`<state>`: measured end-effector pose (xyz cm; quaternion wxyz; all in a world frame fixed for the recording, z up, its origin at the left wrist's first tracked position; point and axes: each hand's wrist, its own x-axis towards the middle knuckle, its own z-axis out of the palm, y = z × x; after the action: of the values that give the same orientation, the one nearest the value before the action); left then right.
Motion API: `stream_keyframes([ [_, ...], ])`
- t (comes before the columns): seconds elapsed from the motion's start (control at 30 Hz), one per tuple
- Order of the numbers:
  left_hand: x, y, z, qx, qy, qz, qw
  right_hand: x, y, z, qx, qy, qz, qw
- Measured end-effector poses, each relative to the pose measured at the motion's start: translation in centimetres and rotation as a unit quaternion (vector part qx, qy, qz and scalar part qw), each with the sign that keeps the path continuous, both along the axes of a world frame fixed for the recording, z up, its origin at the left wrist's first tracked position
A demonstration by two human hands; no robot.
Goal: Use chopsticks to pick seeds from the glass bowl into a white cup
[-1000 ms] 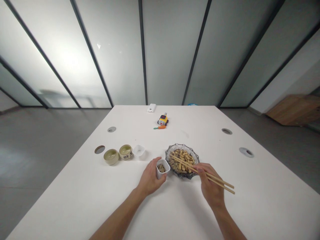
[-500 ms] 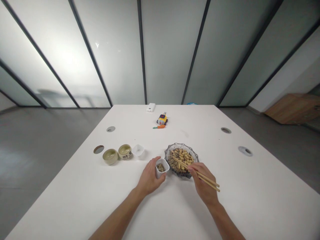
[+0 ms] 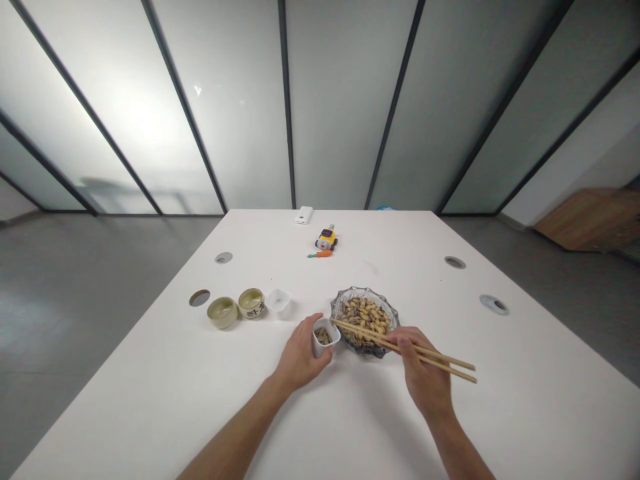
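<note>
My left hand [image 3: 301, 355] is wrapped round a small white cup [image 3: 319, 347], which has striped sunflower seeds [image 3: 323, 336] in it. Beside the cup's right side stands a clear glass bowl [image 3: 391, 308] with a scalloped rim, filled with sunflower seeds and peanuts [image 3: 376, 316]. A pair of wooden chopsticks [image 3: 440, 361] is gripped by my right hand [image 3: 425, 373]. Their tips lie close together near the cup's right rim, over the bowl's left edge. Whether anything is pinched between the tips is too small to tell.
Left of the cup stand a white plastic cup [image 3: 279, 304] and two greenish ceramic cups [image 3: 223, 313]. Farther back lie an orange-and-green toy screwdriver [image 3: 323, 254], a yellow toy vehicle [image 3: 327, 239] and a white box-shaped device [image 3: 304, 215]. The white table [image 3: 240, 407] has round holes near both sides.
The chopstick tips have moved left from over the bowl's contents to the cup's rim. My right hand has shifted right and turned, laying the chopsticks flatter. The left hand still holds the cup.
</note>
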<state>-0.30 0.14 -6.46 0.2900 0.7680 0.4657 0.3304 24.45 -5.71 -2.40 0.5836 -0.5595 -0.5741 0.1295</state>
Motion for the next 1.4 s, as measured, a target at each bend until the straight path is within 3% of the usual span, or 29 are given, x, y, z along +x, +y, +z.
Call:
stream_keyframes([
  [0.2,-0.1,0.0,0.0,0.001,-0.008,0.0,1.0,-0.6,0.3,0.0,0.042,-0.061,-0.041,0.996],
  [0.37,-0.1,0.0,-0.1,0.002,-0.005,-0.003,1.0,-1.3,1.3,-1.5,0.073,-0.109,0.002,0.991],
  [0.53,-0.1,0.0,0.0,0.001,-0.002,-0.003,1.0,-1.5,1.7,-2.4,0.072,-0.11,0.023,0.991],
  [0.77,0.0,-0.1,0.3,0.002,-0.002,-0.003,1.0,-1.5,1.7,-1.9,0.06,-0.106,0.013,0.992],
  [0.93,-0.1,0.0,0.1,-0.005,-0.005,-0.003,1.0,-0.9,1.2,-1.1,0.026,-0.012,-0.027,0.999],
  [1.03,0.0,0.0,0.1,-0.01,-0.002,-0.001,1.0,-0.1,0.7,-0.7,-0.006,0.092,0.012,0.996],
  [1.1,0.0,0.0,0.2,-0.009,0.002,-0.002,1.0,0.3,0.5,-0.4,-0.02,0.109,0.036,0.993],
  [1.27,0.0,-0.1,0.4,-0.002,0.006,0.001,1.0,0.3,0.4,-0.1,0.006,-0.015,-0.009,1.0],
  [1.4,0.0,0.0,0.2,0.004,0.004,-0.004,1.0,-0.3,0.8,-0.8,0.021,-0.068,-0.001,0.997],
])
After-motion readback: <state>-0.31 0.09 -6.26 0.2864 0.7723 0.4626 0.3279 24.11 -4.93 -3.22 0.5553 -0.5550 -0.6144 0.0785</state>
